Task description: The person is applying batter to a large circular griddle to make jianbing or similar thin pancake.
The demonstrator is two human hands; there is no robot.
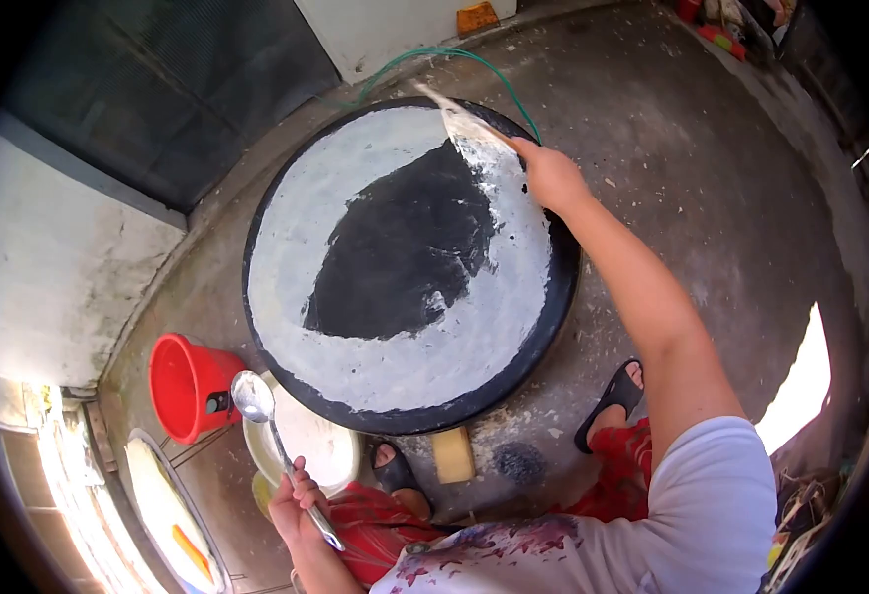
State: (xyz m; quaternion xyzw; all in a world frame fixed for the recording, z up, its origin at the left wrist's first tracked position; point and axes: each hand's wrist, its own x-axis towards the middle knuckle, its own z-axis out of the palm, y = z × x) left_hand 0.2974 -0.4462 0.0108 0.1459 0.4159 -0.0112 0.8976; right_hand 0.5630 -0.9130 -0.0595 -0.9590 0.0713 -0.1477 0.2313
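One round black griddle (405, 238) fills the upper centre of the frame, ringed unevenly by white batter (291, 223), its middle dark. The right hand (551, 178) grips one flat spreader (466, 124) on it; lower left, the left hand (299, 500) clasps one metal ladle (253, 396) over one pale basin (307, 436), beside one red bucket (192, 388).

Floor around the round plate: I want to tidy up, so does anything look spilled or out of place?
White spatter marks the floor near the round plate, probably spilled paste. A dark, tangled clump lies loose there too.
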